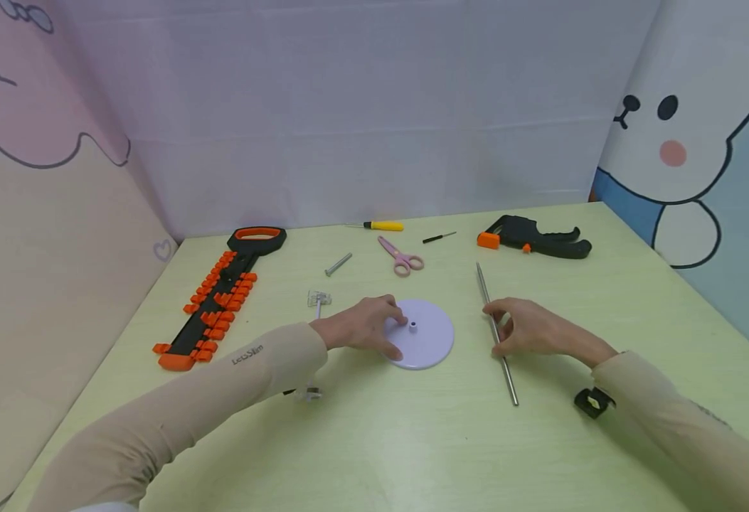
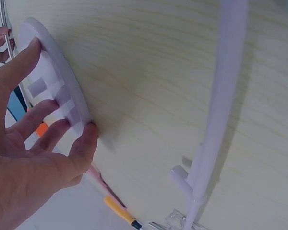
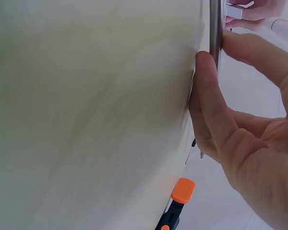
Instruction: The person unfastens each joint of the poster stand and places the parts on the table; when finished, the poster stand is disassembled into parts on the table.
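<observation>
Round base plate at the middle of the table, rod to its right

The pale lilac round plastic base plate point(image 1: 427, 340) lies on the light green wooden table point(image 1: 374, 441), with the left hand point(image 1: 363, 326) on its left edge. To its right lies the thin steel rod point(image 1: 497, 334), with the right hand point(image 1: 530, 331) on it. Behind the plate lie the pink-handled scissors point(image 1: 401, 257); far left lies the black-and-orange plastic tool rack point(image 1: 220, 295), and back right the black-and-orange clamp point(image 1: 534, 238).

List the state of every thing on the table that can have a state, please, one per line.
Left hand: fingers grip the disc's edge.
Round white disc: flat on the table.
Right hand: fingers pinch the rod.
Metal rod: lying on the table.
Pink scissors: closed.
Yellow screwdriver: lying flat, untouched.
Black clamp: lying on its side.
</observation>
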### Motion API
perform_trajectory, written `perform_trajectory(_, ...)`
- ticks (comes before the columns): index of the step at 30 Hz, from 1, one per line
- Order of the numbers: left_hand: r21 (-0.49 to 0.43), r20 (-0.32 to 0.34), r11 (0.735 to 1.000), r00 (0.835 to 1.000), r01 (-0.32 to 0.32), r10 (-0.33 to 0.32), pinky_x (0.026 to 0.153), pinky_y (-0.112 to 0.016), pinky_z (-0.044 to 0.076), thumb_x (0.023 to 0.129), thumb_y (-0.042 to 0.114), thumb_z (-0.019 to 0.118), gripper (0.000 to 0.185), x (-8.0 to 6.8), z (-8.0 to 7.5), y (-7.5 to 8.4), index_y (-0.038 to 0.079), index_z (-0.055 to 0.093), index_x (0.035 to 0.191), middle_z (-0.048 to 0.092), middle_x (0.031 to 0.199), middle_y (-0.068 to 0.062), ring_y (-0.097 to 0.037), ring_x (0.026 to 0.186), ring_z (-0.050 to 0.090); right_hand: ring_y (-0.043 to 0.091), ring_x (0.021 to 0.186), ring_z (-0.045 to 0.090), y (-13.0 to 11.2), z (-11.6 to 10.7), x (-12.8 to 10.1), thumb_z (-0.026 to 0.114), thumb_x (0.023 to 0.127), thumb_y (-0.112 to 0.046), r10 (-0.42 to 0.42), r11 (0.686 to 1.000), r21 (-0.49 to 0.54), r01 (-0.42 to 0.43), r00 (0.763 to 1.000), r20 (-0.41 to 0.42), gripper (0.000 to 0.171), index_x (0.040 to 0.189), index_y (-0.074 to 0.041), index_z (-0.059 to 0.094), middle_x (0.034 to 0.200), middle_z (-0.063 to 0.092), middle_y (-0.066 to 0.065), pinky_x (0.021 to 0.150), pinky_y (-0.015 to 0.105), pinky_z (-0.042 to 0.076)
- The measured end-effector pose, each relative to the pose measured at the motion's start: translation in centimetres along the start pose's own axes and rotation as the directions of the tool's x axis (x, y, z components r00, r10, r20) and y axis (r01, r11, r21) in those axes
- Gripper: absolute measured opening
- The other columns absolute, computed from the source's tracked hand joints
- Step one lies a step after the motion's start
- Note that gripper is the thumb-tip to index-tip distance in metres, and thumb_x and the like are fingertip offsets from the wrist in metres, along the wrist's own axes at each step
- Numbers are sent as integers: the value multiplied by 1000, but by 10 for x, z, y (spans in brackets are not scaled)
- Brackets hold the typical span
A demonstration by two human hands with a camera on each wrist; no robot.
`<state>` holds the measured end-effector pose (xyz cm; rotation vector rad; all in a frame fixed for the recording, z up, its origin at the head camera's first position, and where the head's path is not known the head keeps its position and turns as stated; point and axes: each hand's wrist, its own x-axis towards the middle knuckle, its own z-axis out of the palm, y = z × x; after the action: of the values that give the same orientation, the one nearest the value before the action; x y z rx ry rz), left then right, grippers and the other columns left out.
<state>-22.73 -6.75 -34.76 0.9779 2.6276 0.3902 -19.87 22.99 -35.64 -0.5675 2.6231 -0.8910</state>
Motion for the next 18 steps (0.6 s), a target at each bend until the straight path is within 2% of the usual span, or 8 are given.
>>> perform_trajectory(10, 3, 2, 1000, 1000, 6, -6, 94, -31, 42, 74, 34, 82, 57, 1, 2, -2, 9, 65, 123, 53, 121, -8, -23, 110, 52, 16, 80, 59, 0, 0, 5, 82, 72, -15, 0, 997, -77, 2, 1000, 23, 57, 117, 8, 55, 100, 56, 13, 72, 33, 50)
perform_trajectory(18, 6, 7, 1000, 1000, 15, -15, 94, -30, 42, 74, 34, 81, 58, 2, 1, -1, 10, 64, 124, 52, 122, -8, -22, 110, 52, 20, 86, 59, -5, -1, 4, 80, 74, -15, 27, 994, -109, -23, 999, 39, 56, 118, 7, 54, 104, 53, 17, 75, 35, 50)
